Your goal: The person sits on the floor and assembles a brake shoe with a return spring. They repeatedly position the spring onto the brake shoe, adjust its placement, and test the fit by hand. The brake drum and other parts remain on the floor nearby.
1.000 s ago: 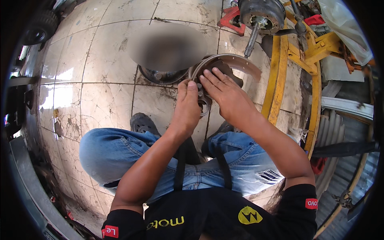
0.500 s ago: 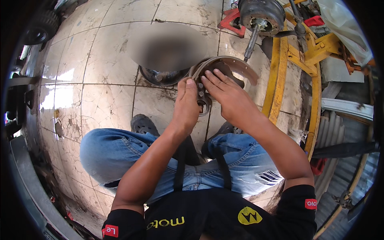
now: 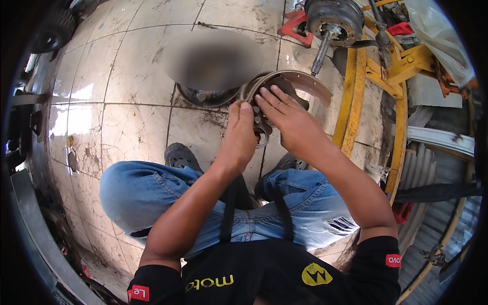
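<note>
A curved brown brake shoe [image 3: 308,84] is between my two hands, its arc reaching to the right. My left hand [image 3: 240,131] is closed on its left edge, with the thumb uppermost and the other fingers partly hidden. Across the inner side of the arc lie the long fingers of my right hand [image 3: 287,117], close together and holding it; that thumb is out of sight. Below the fingers a metal ring-shaped end [image 3: 262,138] sticks out toward me. Just beyond my left hand, a dark round metal part [image 3: 203,99] rests on the tiles, mostly covered by a blurred patch.
On the right runs a yellow metal frame [image 3: 351,101]. Beyond it a drum with a splined shaft [image 3: 323,51] stands by a red stand [image 3: 296,28]. Corrugated sheets [image 3: 419,173] lean at the far right. A tyre [image 3: 53,33] is at the far left. My shoes flank the work.
The brake shoe and both hands have shifted slightly to the right. My hold on it looks the same.
</note>
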### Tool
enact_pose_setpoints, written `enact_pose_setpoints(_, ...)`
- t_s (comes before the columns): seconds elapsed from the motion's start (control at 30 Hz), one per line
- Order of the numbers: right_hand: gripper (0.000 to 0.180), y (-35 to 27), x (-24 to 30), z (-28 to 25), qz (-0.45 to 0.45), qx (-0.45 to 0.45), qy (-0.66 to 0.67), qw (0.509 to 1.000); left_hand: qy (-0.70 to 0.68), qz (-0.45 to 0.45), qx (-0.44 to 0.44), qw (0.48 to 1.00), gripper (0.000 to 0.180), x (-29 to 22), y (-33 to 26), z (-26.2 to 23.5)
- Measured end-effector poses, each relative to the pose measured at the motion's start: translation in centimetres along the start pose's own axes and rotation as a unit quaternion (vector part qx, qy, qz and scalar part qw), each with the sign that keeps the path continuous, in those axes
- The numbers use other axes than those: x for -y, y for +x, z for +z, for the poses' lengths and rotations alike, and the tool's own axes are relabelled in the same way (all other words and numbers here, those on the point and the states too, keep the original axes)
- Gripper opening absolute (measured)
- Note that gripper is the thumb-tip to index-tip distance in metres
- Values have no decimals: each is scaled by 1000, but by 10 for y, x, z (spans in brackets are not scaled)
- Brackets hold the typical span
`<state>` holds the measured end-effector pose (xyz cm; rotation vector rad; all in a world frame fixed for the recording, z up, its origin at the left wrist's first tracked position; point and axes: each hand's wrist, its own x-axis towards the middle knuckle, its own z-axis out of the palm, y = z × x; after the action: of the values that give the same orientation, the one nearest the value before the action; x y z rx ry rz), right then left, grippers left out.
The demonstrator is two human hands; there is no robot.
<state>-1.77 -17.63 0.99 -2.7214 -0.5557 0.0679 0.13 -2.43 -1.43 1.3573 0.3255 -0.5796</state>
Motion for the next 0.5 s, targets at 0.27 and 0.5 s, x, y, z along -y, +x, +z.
enact_pose_setpoints(0.27, 58, -1, 0, -6, 12, 13, 33, 999, -25, -14, 44, 999, 45, -20, -4, -8)
enact_pose_setpoints(0.5, 62, 0, 2, -7, 13, 8, 26, 1000, -37, 4, 40, 999, 43, -15, 1, -7)
